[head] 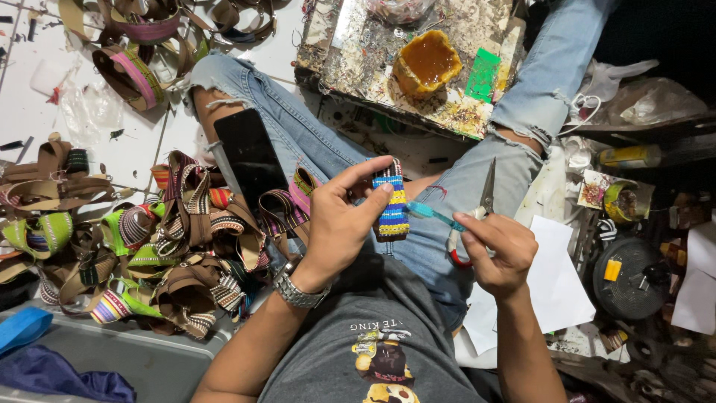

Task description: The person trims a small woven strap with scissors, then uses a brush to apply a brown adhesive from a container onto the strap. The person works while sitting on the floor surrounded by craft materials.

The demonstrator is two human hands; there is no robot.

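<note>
Cluttered floor workspace, left hand [339, 224] pinching woven strap piece [391, 200] over lap, right hand [498, 250] gripping teal brush [435, 216] just right of it, scissors [477, 213] close behind; a slip could smear glue on jeans [298, 134]

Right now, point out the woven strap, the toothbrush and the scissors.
Woven strap [391, 201], head view, on the blue and yellow striped middle, held up by the left hand [339, 224].
Toothbrush [429, 214], head view, on the teal handle, held in the right hand [501, 250].
Scissors [486, 190], head view, on the blades.
</note>
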